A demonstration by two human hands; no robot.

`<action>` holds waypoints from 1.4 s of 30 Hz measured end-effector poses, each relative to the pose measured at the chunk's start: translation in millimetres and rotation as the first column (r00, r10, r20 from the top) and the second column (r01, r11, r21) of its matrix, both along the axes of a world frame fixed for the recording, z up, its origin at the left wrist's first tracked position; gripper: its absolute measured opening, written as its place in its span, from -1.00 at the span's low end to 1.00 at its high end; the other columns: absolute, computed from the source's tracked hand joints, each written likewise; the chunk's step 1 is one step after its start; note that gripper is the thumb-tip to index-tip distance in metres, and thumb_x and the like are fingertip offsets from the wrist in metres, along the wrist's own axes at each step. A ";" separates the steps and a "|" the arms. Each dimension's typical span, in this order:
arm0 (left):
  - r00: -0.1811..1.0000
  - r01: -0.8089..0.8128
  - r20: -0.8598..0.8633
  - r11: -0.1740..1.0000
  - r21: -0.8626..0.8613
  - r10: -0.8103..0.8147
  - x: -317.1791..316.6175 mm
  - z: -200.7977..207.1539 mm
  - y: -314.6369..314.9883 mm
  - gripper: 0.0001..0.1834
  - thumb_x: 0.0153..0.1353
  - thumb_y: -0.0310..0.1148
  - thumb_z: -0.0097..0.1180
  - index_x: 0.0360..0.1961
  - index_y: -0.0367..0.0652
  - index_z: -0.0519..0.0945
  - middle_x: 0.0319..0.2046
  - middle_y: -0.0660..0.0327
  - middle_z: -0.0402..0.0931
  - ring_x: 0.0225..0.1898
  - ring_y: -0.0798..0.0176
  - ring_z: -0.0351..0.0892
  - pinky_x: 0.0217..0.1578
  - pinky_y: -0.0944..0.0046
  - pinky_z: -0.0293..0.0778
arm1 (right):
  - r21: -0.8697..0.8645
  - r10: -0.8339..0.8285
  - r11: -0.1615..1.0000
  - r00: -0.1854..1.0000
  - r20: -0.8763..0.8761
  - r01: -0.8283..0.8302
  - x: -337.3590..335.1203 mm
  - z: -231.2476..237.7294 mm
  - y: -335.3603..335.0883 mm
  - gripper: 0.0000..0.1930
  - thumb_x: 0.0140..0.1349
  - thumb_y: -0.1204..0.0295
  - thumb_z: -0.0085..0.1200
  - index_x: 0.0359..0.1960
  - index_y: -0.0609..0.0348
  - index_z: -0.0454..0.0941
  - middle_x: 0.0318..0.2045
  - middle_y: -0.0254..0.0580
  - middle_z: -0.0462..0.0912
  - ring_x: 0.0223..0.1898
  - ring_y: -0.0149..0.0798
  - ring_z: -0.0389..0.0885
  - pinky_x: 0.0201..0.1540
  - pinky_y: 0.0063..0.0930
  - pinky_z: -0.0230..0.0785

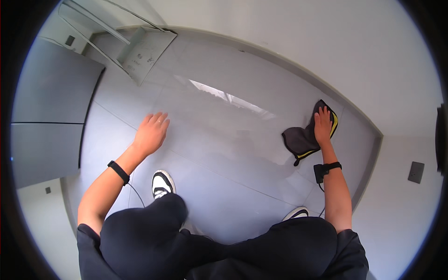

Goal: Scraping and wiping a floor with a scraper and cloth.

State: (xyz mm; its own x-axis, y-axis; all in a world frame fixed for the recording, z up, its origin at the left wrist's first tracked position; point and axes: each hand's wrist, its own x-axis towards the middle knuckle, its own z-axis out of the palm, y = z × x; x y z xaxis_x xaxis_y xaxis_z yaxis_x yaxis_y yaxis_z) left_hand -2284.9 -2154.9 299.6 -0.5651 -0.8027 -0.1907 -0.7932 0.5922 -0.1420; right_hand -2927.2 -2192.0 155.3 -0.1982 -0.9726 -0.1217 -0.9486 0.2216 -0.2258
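Under my right hand lies a dark grey cleaning cloth with black and yellow edging, spread on the tiled floor. The fingers of that hand are stretched out flat, pressing on the cloth rather than wrapped round it. A wet, shiny patch covers the floor to the left of the cloth. My left hand is over the floor on the left, fingers extended and a little apart, holding nothing. A ring shows on one of its fingers. Whether its palm touches the floor, I cannot tell.
A grey dustpan with long thin handles stands at the far left by the wall. A grey cabinet-like appliance is at the left. White walls with a skirting bound the floor behind and right. My shoes are near me.
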 end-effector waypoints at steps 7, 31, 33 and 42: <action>0.951 0.083 -0.306 0.993 0.082 -0.054 55.2 -72.5 -24.5 -0.60 0.22 -0.44 0.16 0.10 -0.26 0.60 0.30 -0.01 0.47 0.35 -0.07 0.42 0.34 -0.10 0.34 | -0.109 -0.210 0.966 0.958 0.196 0.234 39.8 41.8 76.5 -0.34 0.60 0.04 -0.14 0.48 0.37 0.26 0.47 0.25 0.31 0.51 0.17 0.26 0.53 -0.12 0.10; 0.868 0.421 -0.379 0.879 0.225 -0.320 22.9 -22.2 -58.1 -0.47 0.22 -0.46 0.21 0.24 -0.33 0.51 0.44 -0.04 0.32 0.51 -0.12 0.22 0.51 -0.12 0.18 | -0.343 -0.173 0.928 0.984 -0.049 0.146 91.5 12.7 50.6 -0.47 0.51 0.28 -0.02 0.41 0.33 0.37 0.46 0.27 0.31 0.46 0.30 0.28 0.45 0.04 0.23; 0.873 0.427 -0.362 0.870 0.245 -0.327 14.0 -3.6 -70.5 -0.48 0.23 -0.46 0.20 0.23 -0.32 0.52 0.44 -0.04 0.32 0.50 -0.13 0.24 0.50 -0.11 0.20 | -0.338 -0.192 0.920 0.980 0.047 0.196 66.5 -5.6 34.9 -0.46 0.51 0.25 -0.03 0.41 0.32 0.37 0.46 0.30 0.30 0.46 0.36 0.26 0.46 0.08 0.20; 0.732 0.670 -0.388 0.695 0.261 -0.560 -143.7 -59.4 -61.1 -0.48 0.28 -0.40 0.11 0.27 -0.29 0.53 0.45 0.00 0.35 0.52 -0.01 0.27 0.50 -0.05 0.22 | -0.178 -0.216 0.967 0.958 -0.189 0.183 88.1 -32.5 4.4 -0.27 0.55 -0.04 -0.20 0.56 0.22 0.17 0.61 0.19 0.02 0.65 0.17 -0.18 0.62 0.10 -0.32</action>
